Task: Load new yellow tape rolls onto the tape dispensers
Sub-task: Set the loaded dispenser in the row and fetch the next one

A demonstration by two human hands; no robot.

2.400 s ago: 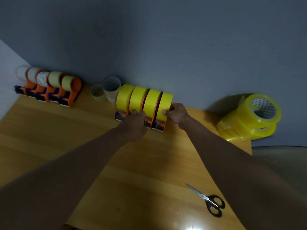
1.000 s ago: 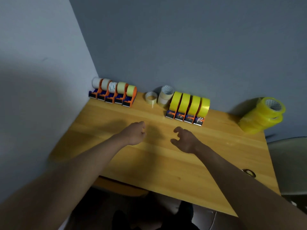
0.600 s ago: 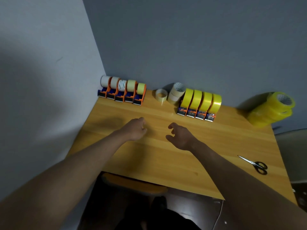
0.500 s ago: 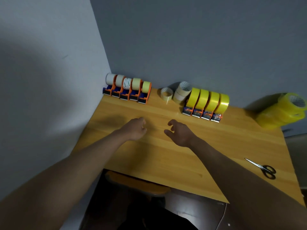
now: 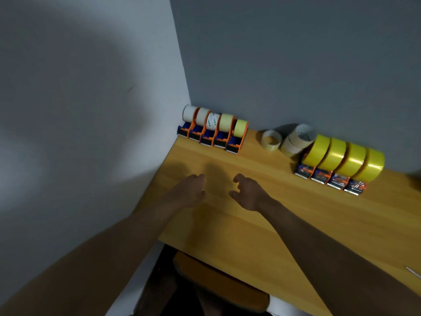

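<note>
Several orange and blue dispensers carrying full yellow tape rolls (image 5: pixel 344 158) stand in a row against the back wall on the right. A second row of dispensers with thin, pale, nearly spent rolls (image 5: pixel 214 131) sits in the back left corner. My left hand (image 5: pixel 190 190) and my right hand (image 5: pixel 247 192) hover side by side over the wooden table (image 5: pixel 319 224), well in front of both rows. Both hands hold nothing, with fingers loosely curled.
Loose pale tape rolls (image 5: pixel 293 140) lie between the two dispenser rows, a small one (image 5: pixel 271 140) beside them. A scissors tip (image 5: pixel 413 271) shows at the right edge. A wall closes the left side; a chair seat (image 5: pixel 218 283) sits under the table's front edge.
My hands left the yellow dispensers and drew back toward me, then drifted left. The view swung left, so the spare yellow rolls went out of frame on the right.
</note>
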